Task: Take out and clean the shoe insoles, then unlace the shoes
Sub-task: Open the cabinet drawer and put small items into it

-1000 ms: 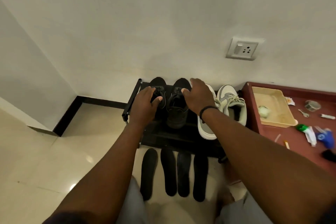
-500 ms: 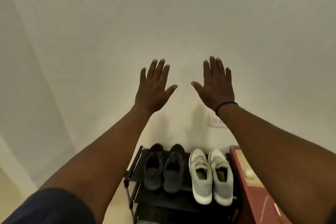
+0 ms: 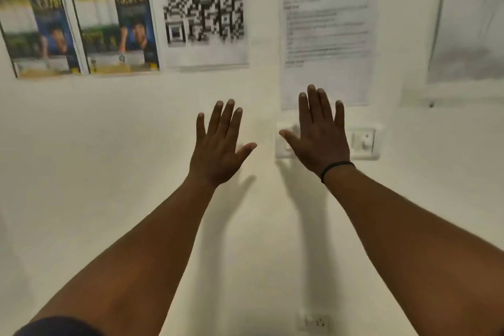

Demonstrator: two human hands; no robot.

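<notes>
Both arms reach up and forward in front of a white wall. My left hand (image 3: 218,147) is raised with its back to me, fingers straight and spread, holding nothing. My right hand (image 3: 319,133), with a black band at the wrist, is raised the same way, fingers straight, in front of a wall switch plate (image 3: 364,142). No shoes, insoles or laces are in view.
On the wall hang two colourful posters (image 3: 79,13) at the upper left, a QR-code sheet (image 3: 203,5), a printed notice (image 3: 326,27) and another sheet (image 3: 471,22) at the right. A socket (image 3: 316,322) sits low on the wall.
My hands left the dark shoes on the rack and rose with fingers spread. The view tilted up, so the shoes, rack and insoles dropped out of sight and posters appeared.
</notes>
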